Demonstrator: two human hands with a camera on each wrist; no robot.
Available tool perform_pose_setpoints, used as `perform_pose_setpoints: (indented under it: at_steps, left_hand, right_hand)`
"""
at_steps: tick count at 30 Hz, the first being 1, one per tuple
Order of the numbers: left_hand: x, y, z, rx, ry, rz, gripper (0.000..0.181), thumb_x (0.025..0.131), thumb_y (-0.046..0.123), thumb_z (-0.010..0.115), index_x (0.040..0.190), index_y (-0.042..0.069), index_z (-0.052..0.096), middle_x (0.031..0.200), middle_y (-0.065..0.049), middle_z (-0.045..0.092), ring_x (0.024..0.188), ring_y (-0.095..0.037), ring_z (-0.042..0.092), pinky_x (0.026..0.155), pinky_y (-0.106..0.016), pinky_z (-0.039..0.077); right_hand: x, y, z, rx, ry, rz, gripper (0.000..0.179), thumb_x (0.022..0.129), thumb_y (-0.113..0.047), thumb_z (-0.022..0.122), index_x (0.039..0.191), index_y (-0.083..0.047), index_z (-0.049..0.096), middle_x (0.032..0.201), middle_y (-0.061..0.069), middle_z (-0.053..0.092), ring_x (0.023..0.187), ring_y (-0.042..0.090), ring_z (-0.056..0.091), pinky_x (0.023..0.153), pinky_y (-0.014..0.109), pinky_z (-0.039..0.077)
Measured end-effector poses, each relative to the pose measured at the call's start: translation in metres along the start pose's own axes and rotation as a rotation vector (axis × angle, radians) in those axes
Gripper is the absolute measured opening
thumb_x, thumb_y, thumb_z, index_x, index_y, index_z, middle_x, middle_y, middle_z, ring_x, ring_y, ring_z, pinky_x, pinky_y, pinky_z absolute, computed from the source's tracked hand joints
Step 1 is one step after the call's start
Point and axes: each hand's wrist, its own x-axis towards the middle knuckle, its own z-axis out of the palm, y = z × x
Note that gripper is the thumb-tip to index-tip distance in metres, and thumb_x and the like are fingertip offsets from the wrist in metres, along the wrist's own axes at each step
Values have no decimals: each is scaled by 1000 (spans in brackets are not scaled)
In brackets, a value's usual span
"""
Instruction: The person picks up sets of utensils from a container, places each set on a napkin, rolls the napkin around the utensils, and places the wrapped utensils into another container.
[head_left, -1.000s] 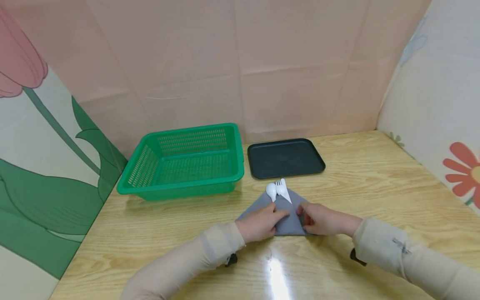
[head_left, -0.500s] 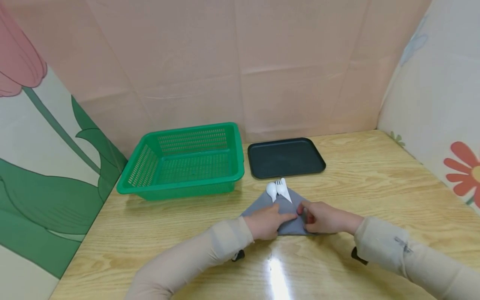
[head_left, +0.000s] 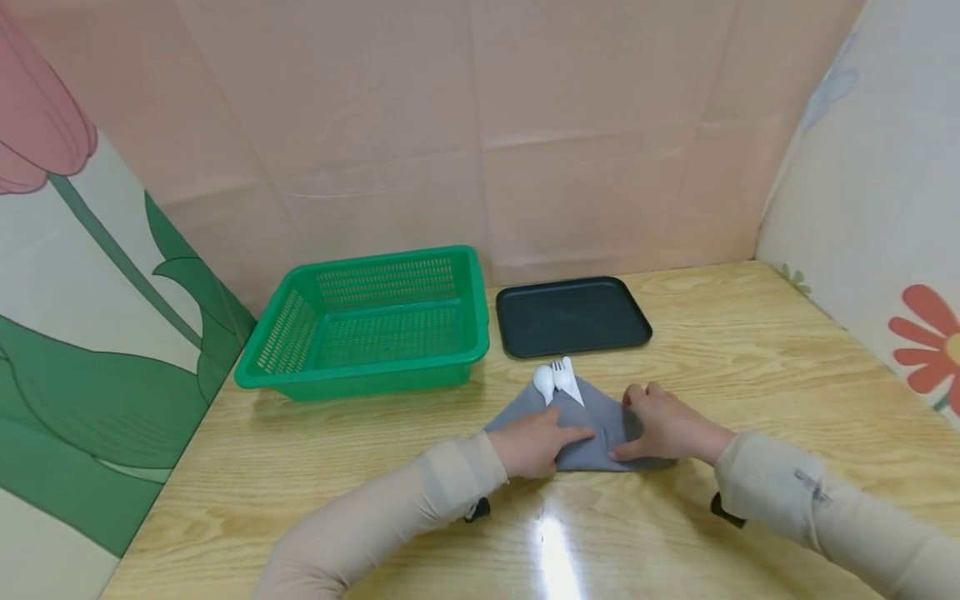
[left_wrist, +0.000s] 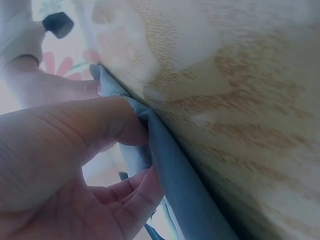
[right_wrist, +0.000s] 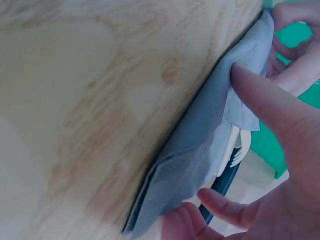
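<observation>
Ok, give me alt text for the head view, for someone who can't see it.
A left hand and a right hand touch a folded gray napkin on a wood-grain table. A white spoon, fork and knife show at its far corner. Beyond sit a green slotted basket and black tray.

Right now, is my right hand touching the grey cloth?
Touching. The right wrist view shows the right hand with its thumb tip resting against the grey cloth.

Passage: desk [head_left: 757, 358], right of the black tray [head_left: 573, 318]. Obstacles: tray, low-rimmed, beyond the white cutlery [head_left: 560, 382]; green basket [head_left: 367, 383], high-walled, left of tray.
</observation>
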Motion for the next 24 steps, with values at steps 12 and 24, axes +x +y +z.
perform_pose_setpoints:
  at_steps: [12,24]
  left_hand:
    - [-1,0,0,5,-2,-1,64,85,15,66,141,31,39,108,-8,53,72,-8,45,58,-17,39]
    - [1,-2,0,-9,-7,4,64,86,15,65,141,31,39,108,-8,53,71,-9,45,59,-17,38]
  right_hand:
    - [3,5,-2,83,-93,-6,61,68,-43,79,97,6,58,82,8,58,72,19,51,61,31,42]
    - [1,8,-19,273,-204,5,48,74,-31,77,102,2,57,92,10,58,75,16,52,59,29,44]
